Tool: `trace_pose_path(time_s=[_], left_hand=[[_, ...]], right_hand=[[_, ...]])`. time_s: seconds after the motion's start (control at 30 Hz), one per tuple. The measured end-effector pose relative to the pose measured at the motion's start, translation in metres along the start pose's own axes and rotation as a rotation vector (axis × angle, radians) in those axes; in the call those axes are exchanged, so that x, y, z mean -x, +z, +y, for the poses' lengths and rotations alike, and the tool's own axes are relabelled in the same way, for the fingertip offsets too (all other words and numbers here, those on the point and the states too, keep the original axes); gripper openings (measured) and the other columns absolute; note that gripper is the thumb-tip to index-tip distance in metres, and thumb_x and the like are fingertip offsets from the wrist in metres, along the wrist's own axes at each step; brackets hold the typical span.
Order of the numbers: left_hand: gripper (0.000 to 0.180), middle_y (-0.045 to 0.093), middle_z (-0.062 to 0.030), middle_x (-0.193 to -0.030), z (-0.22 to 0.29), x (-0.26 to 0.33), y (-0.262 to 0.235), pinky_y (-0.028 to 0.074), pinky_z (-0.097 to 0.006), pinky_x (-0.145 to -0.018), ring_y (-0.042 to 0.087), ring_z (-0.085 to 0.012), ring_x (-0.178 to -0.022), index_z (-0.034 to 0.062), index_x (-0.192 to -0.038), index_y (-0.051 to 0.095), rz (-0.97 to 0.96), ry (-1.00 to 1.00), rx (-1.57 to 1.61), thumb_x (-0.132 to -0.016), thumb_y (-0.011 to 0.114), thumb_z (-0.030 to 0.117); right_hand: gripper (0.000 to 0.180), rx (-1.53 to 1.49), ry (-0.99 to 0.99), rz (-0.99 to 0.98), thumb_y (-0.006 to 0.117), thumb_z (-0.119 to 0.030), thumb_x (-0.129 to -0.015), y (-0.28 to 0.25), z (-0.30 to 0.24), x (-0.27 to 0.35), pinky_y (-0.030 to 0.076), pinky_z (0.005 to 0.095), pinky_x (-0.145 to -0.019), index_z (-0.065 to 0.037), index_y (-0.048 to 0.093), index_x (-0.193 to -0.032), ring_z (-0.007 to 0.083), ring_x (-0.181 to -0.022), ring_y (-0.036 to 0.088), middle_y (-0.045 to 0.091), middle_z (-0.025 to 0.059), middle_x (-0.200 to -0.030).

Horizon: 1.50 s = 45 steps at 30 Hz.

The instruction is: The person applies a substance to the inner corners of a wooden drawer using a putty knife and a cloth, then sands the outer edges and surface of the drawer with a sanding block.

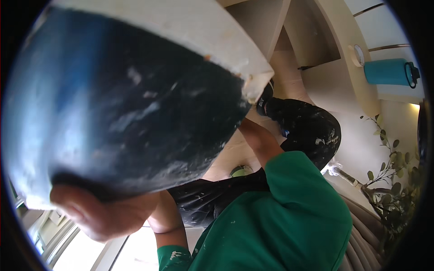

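A large dark blue-black tub [122,104], smeared with white spatter and with a thick white rim [217,36], fills the upper left of the view, very close to the camera. My left hand [101,217] grips its lower edge from underneath, fingers curled on the rim. My right forearm [260,140] runs from a green sleeve [294,198] up behind the tub, which hides the hand. I cannot see whether that hand touches the tub.
My black, paint-flecked trousers [312,128] and a black shoe [264,101] show past the tub over a pale floor. A teal bottle [389,72] and a tape roll [359,55] rest on a cream ledge. A leafy plant [393,176] stands at the right, with a bright window frame [68,244] lower left.
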<state>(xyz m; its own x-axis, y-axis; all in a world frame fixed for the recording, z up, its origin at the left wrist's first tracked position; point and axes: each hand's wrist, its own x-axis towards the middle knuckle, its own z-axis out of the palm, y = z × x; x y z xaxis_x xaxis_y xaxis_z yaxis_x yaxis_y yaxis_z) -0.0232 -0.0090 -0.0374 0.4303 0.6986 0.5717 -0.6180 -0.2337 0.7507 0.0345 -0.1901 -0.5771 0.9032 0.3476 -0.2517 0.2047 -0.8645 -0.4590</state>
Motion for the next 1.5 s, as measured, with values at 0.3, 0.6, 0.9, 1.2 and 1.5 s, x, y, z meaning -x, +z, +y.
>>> trace_pose_path(time_s=[0.3,0.6,0.9,1.2,1.5], left_hand=[[0.036,0.062,-0.0237,-0.119,0.005,0.002,-0.013,0.049,-0.049,-0.1,0.06,-0.0334,-0.112,-0.0045,-0.11,0.067,0.044,0.041,0.048,-0.09,0.054,0.022],[0.034,0.063,-0.0238,-0.117,0.001,0.006,-0.02,0.05,-0.053,-0.098,0.06,-0.0352,-0.112,-0.0021,-0.106,0.07,0.073,0.086,0.038,-0.088,0.055,0.023],[0.029,0.067,-0.0193,-0.109,0.025,0.011,0.016,0.049,-0.045,-0.097,0.062,-0.0287,-0.106,-0.0028,-0.097,0.072,0.141,-0.347,0.346,-0.082,0.065,0.021],[0.033,0.066,-0.0184,-0.109,0.016,0.013,0.01,0.049,-0.037,-0.095,0.062,-0.0248,-0.102,-0.0052,-0.103,0.07,-0.01,-0.213,0.058,-0.084,0.062,0.02],[0.043,0.062,-0.0241,-0.121,0.017,0.004,0.003,0.042,-0.038,-0.105,0.059,-0.0298,-0.115,-0.0122,-0.118,0.06,-0.316,0.038,-0.285,-0.09,0.055,0.021]], right_hand=[[0.023,0.163,-0.554,0.009,0.056,-0.012,-0.083,-0.007,-0.051,0.016,0.052,0.0433,-0.091,-0.007,0.071,-0.099,0.0326,-0.113,0.058,0.06,0.016,-0.12],[0.028,-0.016,-0.712,-0.695,0.063,-0.01,-0.074,-0.089,-0.032,0.055,0.053,0.0455,-0.085,-0.009,0.073,-0.1,0.0335,-0.097,0.066,0.068,0.0191,-0.107],[0.035,-0.066,-0.299,-0.092,0.072,-0.013,-0.071,0.024,-0.073,0.032,0.051,0.0451,-0.09,-0.016,0.073,-0.106,0.0337,-0.116,0.058,0.063,0.0162,-0.119],[0.031,0.357,-0.654,-0.195,0.057,-0.01,-0.082,-0.055,-0.026,0.048,0.05,0.0437,-0.094,-0.001,0.067,-0.11,0.035,-0.114,0.056,0.062,0.0186,-0.118],[0.027,0.49,0.016,-0.404,0.058,-0.014,-0.087,-0.06,0.004,0.041,0.052,0.0449,-0.089,-0.003,0.071,-0.108,0.0348,-0.108,0.063,0.067,0.0191,-0.113]])
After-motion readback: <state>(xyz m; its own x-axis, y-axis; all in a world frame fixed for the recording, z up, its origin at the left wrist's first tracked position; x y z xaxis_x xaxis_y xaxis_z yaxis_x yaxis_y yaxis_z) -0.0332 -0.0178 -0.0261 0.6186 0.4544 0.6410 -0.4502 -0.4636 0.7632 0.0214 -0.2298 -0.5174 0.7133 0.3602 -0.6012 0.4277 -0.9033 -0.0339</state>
